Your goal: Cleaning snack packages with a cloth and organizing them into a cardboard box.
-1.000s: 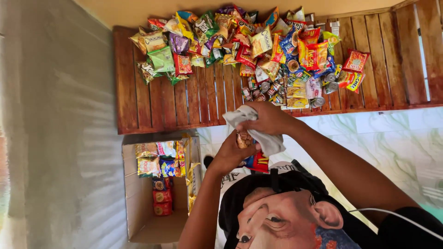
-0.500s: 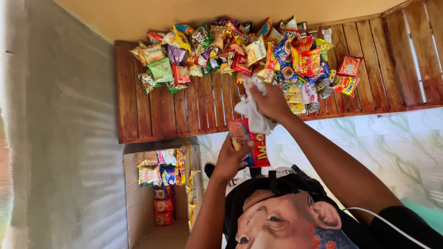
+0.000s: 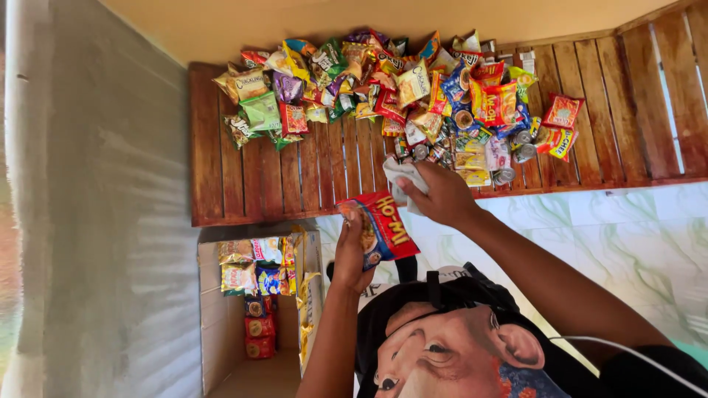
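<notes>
From the head view, the left hand [image 3: 354,254] is closed around a red snack packet [image 3: 383,225], held just below the edge of the wooden slatted bench [image 3: 310,177]. The right hand [image 3: 441,195] grips a white cloth [image 3: 402,177], touching the packet's top. Bare slats lie open to the left. A big heap of snack packets [image 3: 398,92] fills the bench top. An open cardboard box [image 3: 221,324] of packets sits beside, partly cut off.

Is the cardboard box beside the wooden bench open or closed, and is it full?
Open and partly filled. The cardboard box has its flaps folded out, and snack packets lie at one end, while the rest of its inside shows bare cardboard.
</notes>
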